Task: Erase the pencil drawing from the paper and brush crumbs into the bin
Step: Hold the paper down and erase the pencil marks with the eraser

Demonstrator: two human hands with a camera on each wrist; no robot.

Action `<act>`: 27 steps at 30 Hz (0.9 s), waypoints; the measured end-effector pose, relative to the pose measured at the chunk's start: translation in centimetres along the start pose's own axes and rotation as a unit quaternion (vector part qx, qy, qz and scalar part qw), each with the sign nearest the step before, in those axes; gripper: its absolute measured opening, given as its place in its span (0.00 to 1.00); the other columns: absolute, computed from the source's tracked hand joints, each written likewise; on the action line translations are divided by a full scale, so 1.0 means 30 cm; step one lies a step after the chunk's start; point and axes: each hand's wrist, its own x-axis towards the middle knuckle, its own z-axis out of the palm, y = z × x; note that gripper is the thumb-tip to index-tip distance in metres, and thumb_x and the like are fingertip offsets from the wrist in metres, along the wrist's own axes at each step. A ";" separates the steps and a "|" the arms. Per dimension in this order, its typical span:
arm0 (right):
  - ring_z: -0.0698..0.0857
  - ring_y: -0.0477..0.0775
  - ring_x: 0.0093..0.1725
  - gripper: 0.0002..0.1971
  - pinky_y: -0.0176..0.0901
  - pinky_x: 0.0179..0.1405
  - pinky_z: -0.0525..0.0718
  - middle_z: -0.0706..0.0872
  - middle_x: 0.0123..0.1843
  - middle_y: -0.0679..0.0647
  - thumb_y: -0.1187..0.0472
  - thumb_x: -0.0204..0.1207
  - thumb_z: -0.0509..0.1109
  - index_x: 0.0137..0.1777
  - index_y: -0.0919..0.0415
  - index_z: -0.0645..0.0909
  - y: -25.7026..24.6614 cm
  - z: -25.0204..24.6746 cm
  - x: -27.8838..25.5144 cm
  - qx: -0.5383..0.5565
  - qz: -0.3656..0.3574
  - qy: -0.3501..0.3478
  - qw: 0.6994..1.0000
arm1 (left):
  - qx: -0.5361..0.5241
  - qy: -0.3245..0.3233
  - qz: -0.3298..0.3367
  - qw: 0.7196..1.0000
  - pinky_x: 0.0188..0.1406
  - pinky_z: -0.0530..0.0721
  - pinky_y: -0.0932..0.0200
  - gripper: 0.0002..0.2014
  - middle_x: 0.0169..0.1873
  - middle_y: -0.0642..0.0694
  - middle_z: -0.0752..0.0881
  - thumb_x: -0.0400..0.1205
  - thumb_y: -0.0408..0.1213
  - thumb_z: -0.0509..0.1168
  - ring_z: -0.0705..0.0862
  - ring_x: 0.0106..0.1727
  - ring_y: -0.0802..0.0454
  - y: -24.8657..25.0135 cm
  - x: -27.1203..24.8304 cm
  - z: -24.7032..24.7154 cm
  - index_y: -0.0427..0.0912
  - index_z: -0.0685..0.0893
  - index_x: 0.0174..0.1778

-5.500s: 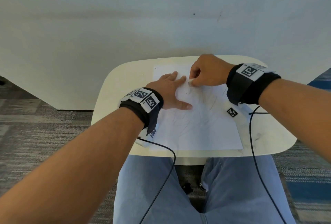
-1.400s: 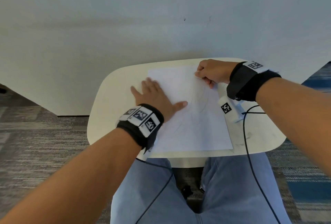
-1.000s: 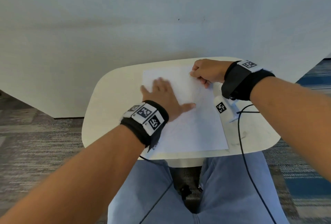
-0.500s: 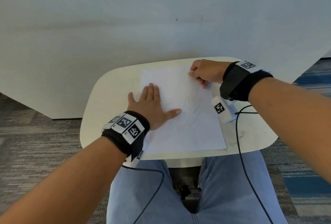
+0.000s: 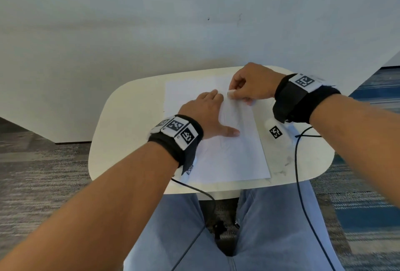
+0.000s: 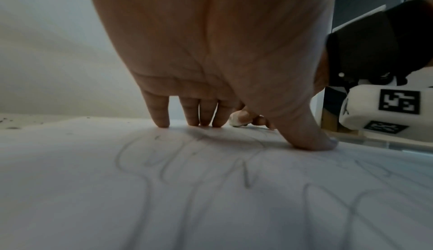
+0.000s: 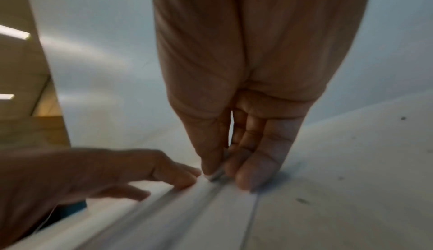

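Observation:
A white sheet of paper (image 5: 229,153) with faint pencil lines (image 6: 187,168) lies on the small cream table (image 5: 129,132). My left hand (image 5: 207,114) lies flat on the sheet, fingers straight, thumb spread, pressing it down. My right hand (image 5: 249,88) pinches a small white eraser (image 5: 231,92) at the sheet's upper middle, just beyond the left fingertips. The left wrist view shows the eraser (image 6: 236,120) touching the paper behind my fingers. In the blurred right wrist view the eraser (image 7: 216,174) sits between thumb and fingers. No bin is in view.
The wall stands close behind the table. Dark crumbs (image 6: 11,124) dot the table left of the sheet and the table right of it (image 7: 302,201). Cables (image 5: 299,162) hang from both wrists over the table's front edge. My knees (image 5: 270,227) are under it.
My left hand slid up and right across the sheet, its fingertips now close to the eraser. My right hand shifted slightly left with the eraser.

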 end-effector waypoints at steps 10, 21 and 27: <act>0.83 0.42 0.37 0.08 0.36 0.41 0.78 0.90 0.39 0.46 0.52 0.71 0.78 0.44 0.55 0.92 0.002 -0.015 -0.008 -0.083 -0.032 0.001 0.996 | 0.026 -0.026 -0.005 0.999 0.81 0.59 0.40 0.58 0.87 0.53 0.45 0.66 0.80 0.62 0.48 0.86 0.50 -0.021 0.028 0.012 0.56 0.45 0.87; 0.83 0.44 0.31 0.04 0.41 0.36 0.85 0.87 0.33 0.43 0.54 0.70 0.79 0.40 0.53 0.91 0.000 -0.019 -0.017 -0.074 -0.009 -0.010 0.997 | 0.044 -0.055 -0.014 0.997 0.80 0.57 0.34 0.58 0.87 0.52 0.40 0.66 0.82 0.58 0.44 0.87 0.48 -0.024 0.032 0.010 0.60 0.39 0.86; 0.85 0.44 0.35 0.04 0.39 0.38 0.83 0.90 0.39 0.45 0.53 0.71 0.78 0.41 0.53 0.91 -0.003 -0.020 -0.024 -0.084 -0.011 -0.014 0.996 | 0.047 -0.056 -0.013 0.997 0.80 0.56 0.34 0.58 0.87 0.52 0.39 0.66 0.83 0.57 0.43 0.86 0.48 -0.027 0.035 0.010 0.61 0.39 0.86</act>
